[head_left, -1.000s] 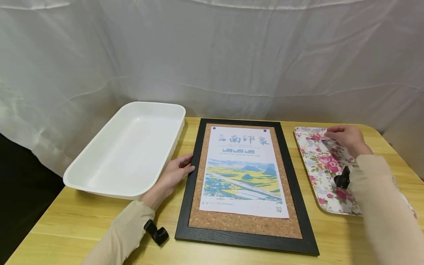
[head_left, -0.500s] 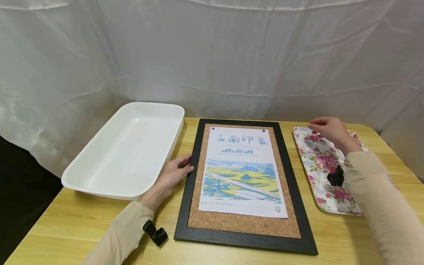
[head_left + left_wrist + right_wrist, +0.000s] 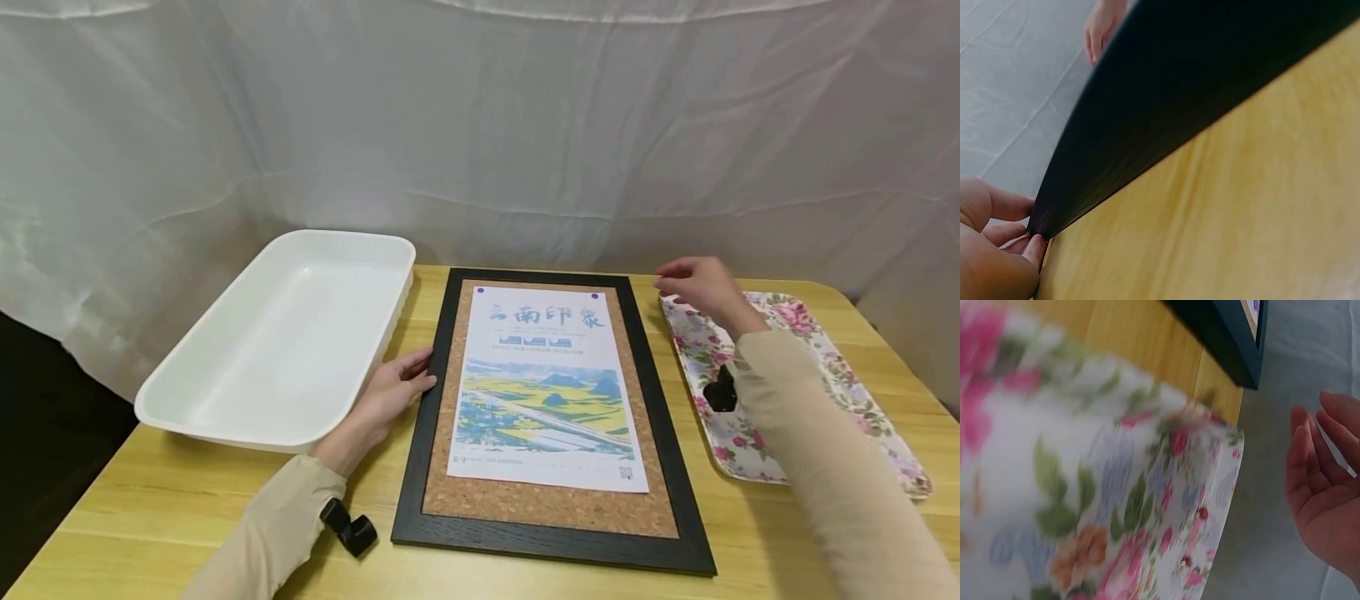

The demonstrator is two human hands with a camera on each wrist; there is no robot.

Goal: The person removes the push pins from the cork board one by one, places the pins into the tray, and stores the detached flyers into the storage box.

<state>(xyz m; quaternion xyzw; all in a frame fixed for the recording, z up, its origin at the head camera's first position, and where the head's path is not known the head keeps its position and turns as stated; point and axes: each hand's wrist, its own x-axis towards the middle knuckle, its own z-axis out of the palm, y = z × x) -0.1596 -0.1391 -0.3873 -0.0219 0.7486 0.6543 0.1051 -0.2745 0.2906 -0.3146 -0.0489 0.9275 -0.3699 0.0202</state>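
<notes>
Head view: the corkboard (image 3: 551,507) is seemingly steadied by left hand (image 3: 386,400), fingers relaxed; right of it, right hand (image 3: 707,292), fingers narrowed, contents untellable; careful alignment is probably needed.

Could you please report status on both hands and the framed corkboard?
Left hand touching black frame. Right hand near floral tray, grasp unclear. Poster pinned at both top corners. No obstruction visible.
</notes>
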